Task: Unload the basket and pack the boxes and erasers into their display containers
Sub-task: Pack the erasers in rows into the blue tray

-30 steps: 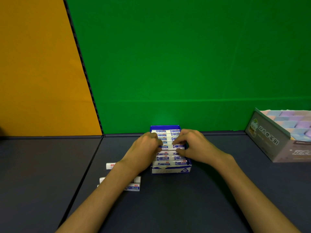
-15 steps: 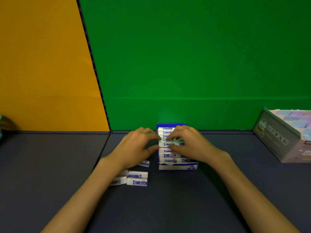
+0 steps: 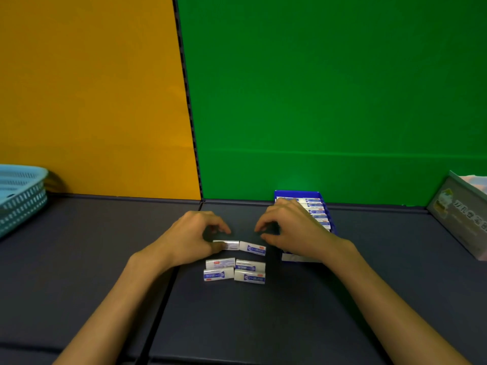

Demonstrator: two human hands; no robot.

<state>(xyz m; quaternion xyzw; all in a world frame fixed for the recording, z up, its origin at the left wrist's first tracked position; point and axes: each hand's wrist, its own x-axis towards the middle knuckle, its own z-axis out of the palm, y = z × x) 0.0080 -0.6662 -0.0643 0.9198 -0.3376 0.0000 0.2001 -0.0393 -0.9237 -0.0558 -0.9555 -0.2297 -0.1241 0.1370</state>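
Several loose white-and-blue erasers lie on the dark table in a small cluster, the back pair being an eraser [image 3: 227, 245] and a second eraser [image 3: 253, 249]. My left hand [image 3: 193, 237] arches over the back left one, its thumb touching that eraser's left end. My right hand [image 3: 293, 230] hovers with loosely curled fingers just right of the back right eraser and holds nothing. Behind the right hand stands the blue display box [image 3: 325, 197], with rows of erasers in it and its front partly hidden by my wrist.
A light blue plastic basket [image 3: 22, 198] sits at the far left edge of the table. A grey display box [image 3: 456, 217] with pastel items stands at the far right. Orange and green walls close off the back.
Both hands have left the blue display box and moved left and nearer, over the loose erasers. The view has swung left, bringing the basket into sight.
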